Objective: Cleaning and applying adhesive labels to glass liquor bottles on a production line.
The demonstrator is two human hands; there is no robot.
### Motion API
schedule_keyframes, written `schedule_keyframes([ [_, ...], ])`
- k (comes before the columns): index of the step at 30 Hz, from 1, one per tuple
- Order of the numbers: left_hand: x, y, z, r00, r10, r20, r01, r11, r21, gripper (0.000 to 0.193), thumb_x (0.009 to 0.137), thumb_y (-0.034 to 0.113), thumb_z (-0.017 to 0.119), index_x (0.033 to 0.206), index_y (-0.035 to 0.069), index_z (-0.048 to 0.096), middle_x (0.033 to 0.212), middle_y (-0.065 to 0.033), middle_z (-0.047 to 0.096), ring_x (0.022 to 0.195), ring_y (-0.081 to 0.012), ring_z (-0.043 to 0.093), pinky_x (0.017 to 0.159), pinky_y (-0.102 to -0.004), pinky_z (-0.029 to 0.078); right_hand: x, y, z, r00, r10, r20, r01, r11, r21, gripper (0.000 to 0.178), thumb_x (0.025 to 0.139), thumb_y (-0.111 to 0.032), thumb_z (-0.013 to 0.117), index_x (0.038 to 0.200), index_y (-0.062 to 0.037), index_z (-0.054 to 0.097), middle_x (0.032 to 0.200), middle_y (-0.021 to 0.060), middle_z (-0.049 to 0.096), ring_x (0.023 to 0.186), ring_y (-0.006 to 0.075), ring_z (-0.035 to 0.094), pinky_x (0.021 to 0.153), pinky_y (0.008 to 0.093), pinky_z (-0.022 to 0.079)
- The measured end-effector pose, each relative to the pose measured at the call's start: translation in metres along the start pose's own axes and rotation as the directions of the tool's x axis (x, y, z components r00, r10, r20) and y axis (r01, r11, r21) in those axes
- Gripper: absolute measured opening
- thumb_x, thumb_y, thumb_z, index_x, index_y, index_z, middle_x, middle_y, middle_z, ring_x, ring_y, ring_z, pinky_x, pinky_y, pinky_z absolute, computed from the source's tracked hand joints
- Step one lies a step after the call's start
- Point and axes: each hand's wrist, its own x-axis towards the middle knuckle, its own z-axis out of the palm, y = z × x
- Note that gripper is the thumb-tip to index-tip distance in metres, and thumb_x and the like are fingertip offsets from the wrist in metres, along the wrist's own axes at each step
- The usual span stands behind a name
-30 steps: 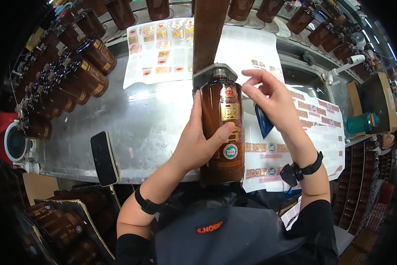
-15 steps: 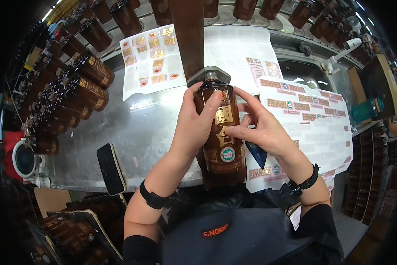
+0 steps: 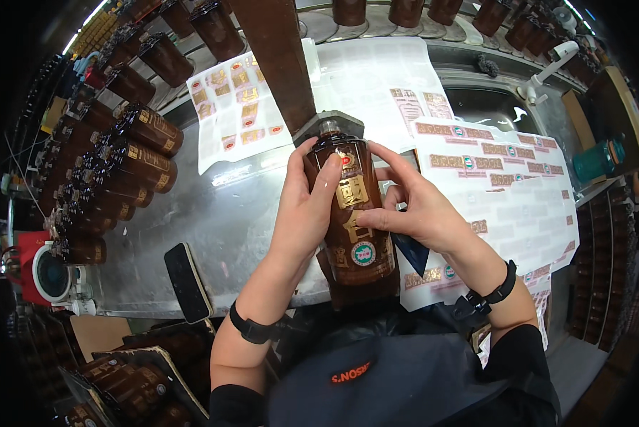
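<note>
A brown glass bottle lies tilted in front of me, its neck pointing away. Gold characters, a small red and gold mark near the shoulder and a round green and white emblem decorate its face. My left hand wraps its left side, thumb pressing beside the red mark. On the other side, my right hand grips the bottle, with its thumb on the lower gold character and a finger at the shoulder. A dark blue triangular piece shows below the right hand; whether the fingers hold it is hidden.
Sticker sheets lie back left, with more label sheets at right. A phone rests near the metal table's front edge. Brown bottles line the left; others stand behind. A sink and green jar are right.
The view has shifted slightly, so the surroundings sit differently. Both hands keep nearly the same grip on the bottle, thumbs still on its face.
</note>
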Motion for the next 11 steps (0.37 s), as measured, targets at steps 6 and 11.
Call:
schedule_keyframes([
  [6, 0.0040, 0.0033, 0.0024, 1.000, -0.005, -0.022, 0.004, 1.000, -0.014, 0.050, 0.096, 0.028, 0.061, 0.131, -0.002, 0.041, 0.116, -0.0110, 0.058, 0.106, -0.0141, 0.055, 0.092, -0.0278, 0.046, 0.0049, -0.0006, 0.0004, 1.000, 0.018, -0.011, -0.018, 1.000, -0.008, 0.095, 0.074, -0.025, 0.084, 0.148, -0.0033, 0.028, 0.118, 0.0154, 0.050, 0.067, 0.0050, 0.048, 0.061, 0.0198, 0.044],
  [11, 0.0078, 0.0019, 0.0045, 0.998, 0.007, -0.067, -0.005, 1.000, 0.027, 0.052, 0.093, 0.028, 0.065, 0.129, -0.003, 0.044, 0.113, -0.0111, 0.060, 0.104, -0.0144, 0.057, 0.090, -0.0276, 0.047, 0.0064, -0.0024, 0.0029, 1.000, 0.010, -0.012, -0.011, 0.999, -0.034, 0.094, 0.076, -0.028, 0.083, 0.149, -0.0039, 0.028, 0.118, 0.0167, 0.049, 0.067, 0.0049, 0.049, 0.061, 0.0196, 0.045],
])
